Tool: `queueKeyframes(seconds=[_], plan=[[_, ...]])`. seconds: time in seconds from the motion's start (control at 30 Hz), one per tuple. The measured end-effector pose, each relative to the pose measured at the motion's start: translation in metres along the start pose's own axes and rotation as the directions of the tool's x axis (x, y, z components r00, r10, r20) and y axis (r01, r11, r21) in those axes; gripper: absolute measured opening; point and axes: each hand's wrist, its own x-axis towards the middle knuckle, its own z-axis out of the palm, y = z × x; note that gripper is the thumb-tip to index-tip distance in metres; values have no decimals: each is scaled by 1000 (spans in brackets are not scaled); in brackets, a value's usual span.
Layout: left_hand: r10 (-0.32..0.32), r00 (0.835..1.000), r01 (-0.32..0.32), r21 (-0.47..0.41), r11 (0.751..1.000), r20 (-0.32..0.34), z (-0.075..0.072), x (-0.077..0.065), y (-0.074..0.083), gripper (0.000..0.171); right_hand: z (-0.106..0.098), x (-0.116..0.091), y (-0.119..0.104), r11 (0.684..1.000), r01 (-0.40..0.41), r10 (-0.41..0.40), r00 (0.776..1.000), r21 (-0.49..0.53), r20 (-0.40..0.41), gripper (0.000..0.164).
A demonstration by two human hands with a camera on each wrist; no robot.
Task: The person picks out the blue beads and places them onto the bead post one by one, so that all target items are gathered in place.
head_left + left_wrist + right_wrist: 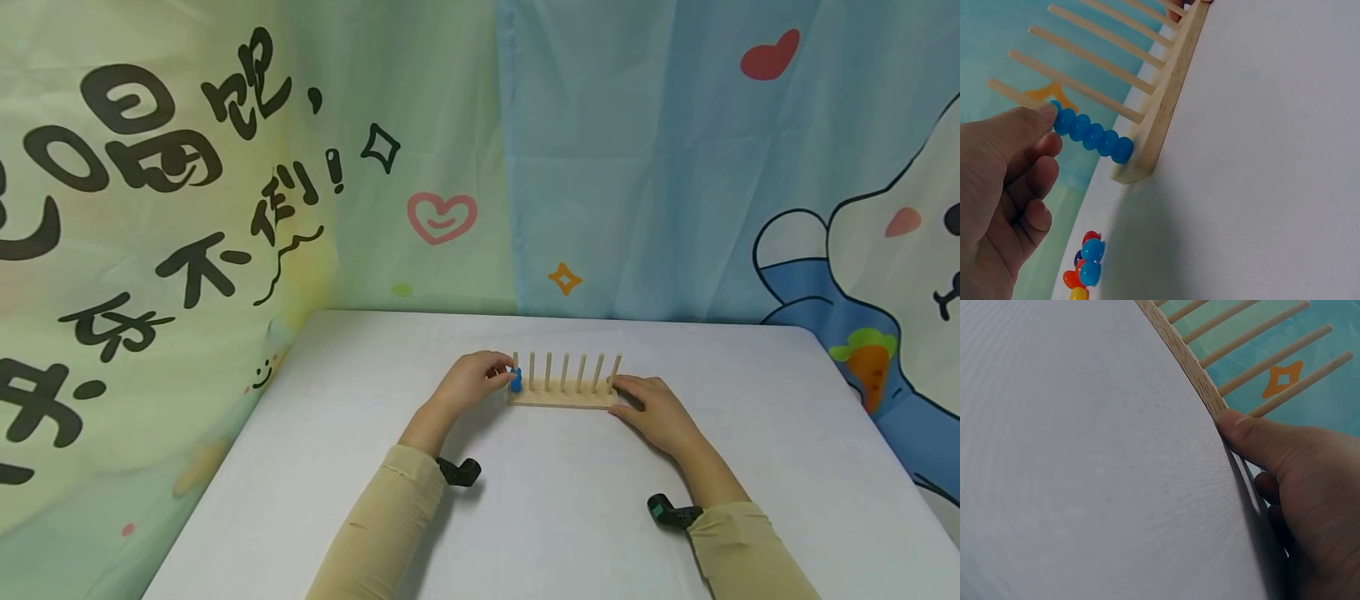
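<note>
A wooden peg rack (pixel 562 400) stands on the white table with several upright pegs in a row. Blue beads (pixel 1094 134) are stacked on its leftmost peg, the lowest one close to the base. My left hand (pixel 472 379) pinches the top blue bead (pixel 1055 112) between thumb and finger, and the tip of that peg sticks out past the thumb. At the rack's other end, my right hand (pixel 660 412) grips the base, its thumb (pixel 1235 425) on the front edge near the last peg. The other pegs carry no beads.
Several loose beads (pixel 1090 250) in red, blue, orange and yellow lie on the table beyond the rack's left end, hidden from the head view. A printed cloth backdrop (pixel 600 167) hangs behind the table. Each wrist wears a small black camera (pixel 461 472).
</note>
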Motion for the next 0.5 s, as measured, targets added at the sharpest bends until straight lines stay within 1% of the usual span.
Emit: queueKeyframes(seconds=[0.1,0.2,0.33,0.43,0.5], plan=[[2,1000,-2,4,1000,-6,1,-2,0,28,0,0,0,1000,-1,1,1000,-5,1,60],[-9,1000,9,-9,1000,-22,2,-6,-2,31,0,-1,0,1000,-1,1,1000,-11,0,61],[-36,996,34,-24,999,-77,6,-13,-9,31,0,0,-1,1000,-1,1,1000,-9,-4,61],[-59,990,55,-32,998,-129,8,-21,-17,30,1,0,-2,1000,-4,4,1000,-5,-6,59],[-88,985,82,-44,996,-151,10,-27,-24,30,1,-1,-2,1000,-6,5,1000,-8,-8,59]])
